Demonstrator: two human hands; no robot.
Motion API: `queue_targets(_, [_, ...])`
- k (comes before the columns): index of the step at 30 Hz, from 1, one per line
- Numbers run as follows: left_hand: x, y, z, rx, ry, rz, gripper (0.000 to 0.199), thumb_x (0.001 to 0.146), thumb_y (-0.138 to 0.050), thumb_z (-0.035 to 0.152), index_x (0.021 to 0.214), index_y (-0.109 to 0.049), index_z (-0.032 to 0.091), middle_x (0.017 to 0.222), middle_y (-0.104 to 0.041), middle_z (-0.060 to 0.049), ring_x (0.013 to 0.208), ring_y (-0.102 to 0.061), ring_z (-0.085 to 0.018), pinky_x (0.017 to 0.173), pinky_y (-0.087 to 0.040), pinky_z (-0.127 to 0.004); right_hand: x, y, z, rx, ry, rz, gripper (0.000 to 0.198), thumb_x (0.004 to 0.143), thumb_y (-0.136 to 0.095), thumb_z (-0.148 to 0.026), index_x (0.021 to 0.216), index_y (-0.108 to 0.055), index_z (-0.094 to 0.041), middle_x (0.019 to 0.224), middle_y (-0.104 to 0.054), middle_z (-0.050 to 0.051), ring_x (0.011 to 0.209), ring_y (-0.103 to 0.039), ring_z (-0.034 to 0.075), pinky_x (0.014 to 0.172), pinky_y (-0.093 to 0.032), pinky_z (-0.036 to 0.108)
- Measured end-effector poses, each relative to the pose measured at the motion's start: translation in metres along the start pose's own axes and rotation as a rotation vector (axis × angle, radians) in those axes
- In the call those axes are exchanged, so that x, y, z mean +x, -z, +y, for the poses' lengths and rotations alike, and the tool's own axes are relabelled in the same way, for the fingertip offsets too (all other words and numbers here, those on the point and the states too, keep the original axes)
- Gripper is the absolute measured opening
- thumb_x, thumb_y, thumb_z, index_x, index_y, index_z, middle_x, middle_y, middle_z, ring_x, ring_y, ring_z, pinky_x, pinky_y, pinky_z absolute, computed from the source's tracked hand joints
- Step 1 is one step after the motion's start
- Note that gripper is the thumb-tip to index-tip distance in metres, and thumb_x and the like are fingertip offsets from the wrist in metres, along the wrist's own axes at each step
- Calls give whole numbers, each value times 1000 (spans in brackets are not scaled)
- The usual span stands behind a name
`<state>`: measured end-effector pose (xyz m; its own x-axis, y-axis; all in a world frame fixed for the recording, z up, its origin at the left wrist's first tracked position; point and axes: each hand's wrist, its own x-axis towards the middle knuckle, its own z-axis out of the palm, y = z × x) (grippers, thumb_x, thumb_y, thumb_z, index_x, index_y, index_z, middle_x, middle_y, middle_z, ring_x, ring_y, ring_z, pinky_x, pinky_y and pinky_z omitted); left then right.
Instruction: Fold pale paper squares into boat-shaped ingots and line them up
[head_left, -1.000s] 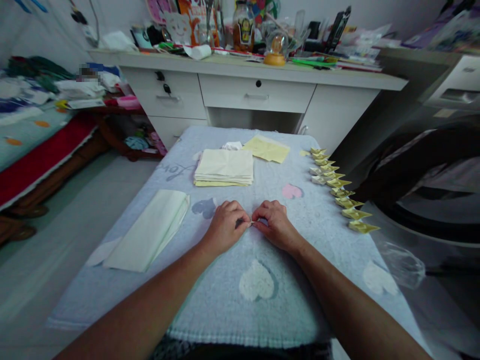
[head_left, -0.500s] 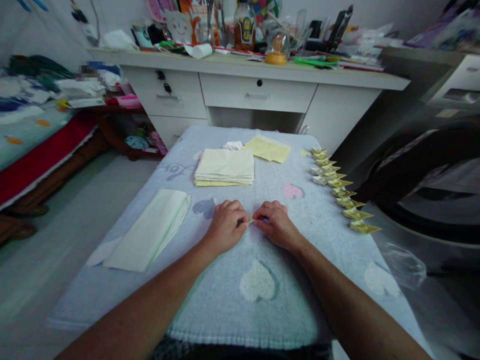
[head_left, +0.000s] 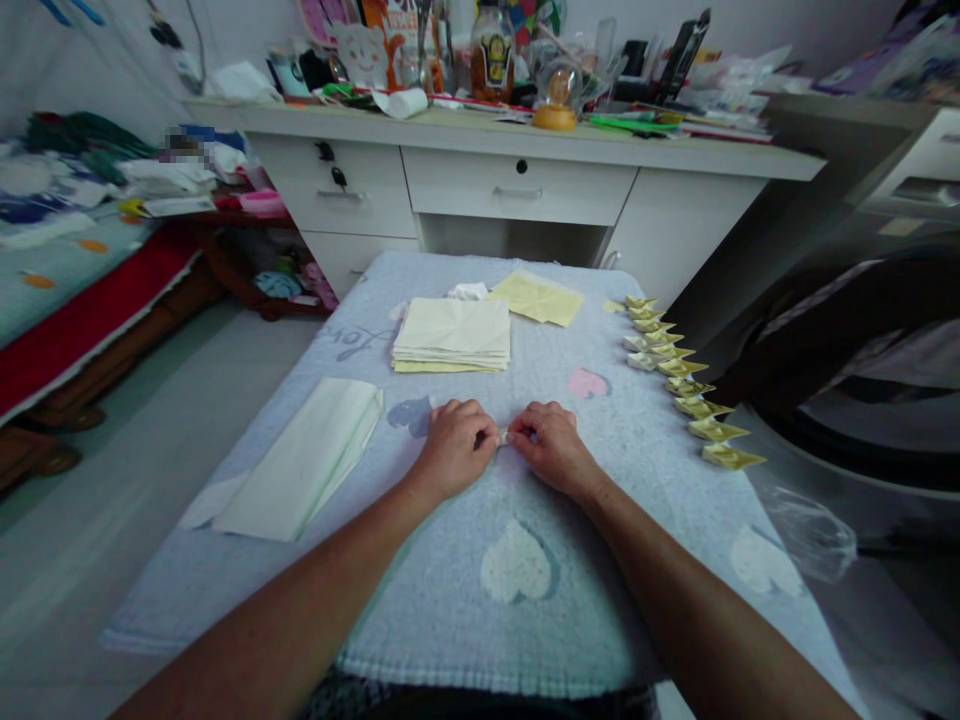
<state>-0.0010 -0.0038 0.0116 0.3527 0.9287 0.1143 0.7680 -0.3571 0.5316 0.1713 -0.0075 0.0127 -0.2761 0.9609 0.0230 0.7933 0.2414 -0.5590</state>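
Between my two hands is a small folded piece of pale paper (head_left: pixel 502 438), mostly hidden by the fingers. My left hand (head_left: pixel 459 448) pinches its left end, and my right hand (head_left: pixel 550 445) pinches the other end. Both hands hold it low over the middle of the cloth-covered table. Beyond them lies a stack of cream and yellow paper sheets (head_left: pixel 451 335). Left of my left hand rests a folded bundle of pale paper (head_left: pixel 300 465). Along the right edge stands a row of several small folded yellow paper boats (head_left: pixel 697 408).
A blue cloth with heart prints (head_left: pixel 420 600) covers the table. A yellow sheet (head_left: pixel 538 297) and a crumpled white paper (head_left: pixel 468 291) lie behind the stack. A white desk (head_left: pixel 517 190) with clutter on top stands beyond, a washing machine (head_left: pixel 892 300) at right, a bed (head_left: pixel 90 270) at left.
The fingers have shifted slightly around the small folded paper, and a little more of it shows between them. The camera view has moved a little. The stack, bundle and row stay in place.
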Motion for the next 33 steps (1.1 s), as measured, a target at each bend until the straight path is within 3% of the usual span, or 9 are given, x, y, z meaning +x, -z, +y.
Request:
queue_targets(16, [7, 1, 0, -4, 78, -26, 15, 77, -62, 24, 62, -64, 20, 82, -61, -3, 87, -52, -22, 79, -34, -36, 0, -8, 0, -135, -53, 75, 14, 85, -61, -33, 80, -65, -21, 87, -60, 6, 87, -47, 22, 72, -27, 33])
queue_targets(21, [2, -4, -3, 80, 120, 49, 8, 74, -66, 30, 78, -65, 23, 92, -58, -4, 94, -48, -26, 81, -33, -39, 0, -11, 1, -128, -72, 105, 15, 83, -63, -32, 93, -64, -21, 94, -60, 7, 91, -48, 24, 76, -28, 34])
queue_targets(33, [-4, -6, -3, 27, -13, 62, 8, 74, -66, 25, 80, -62, 23, 93, -63, -2, 96, -49, -24, 81, -32, -38, -2, 1, 4, -25, 14, 13, 9, 85, -63, -29, 90, -66, -21, 92, -60, 4, 91, -47, 21, 78, -28, 34])
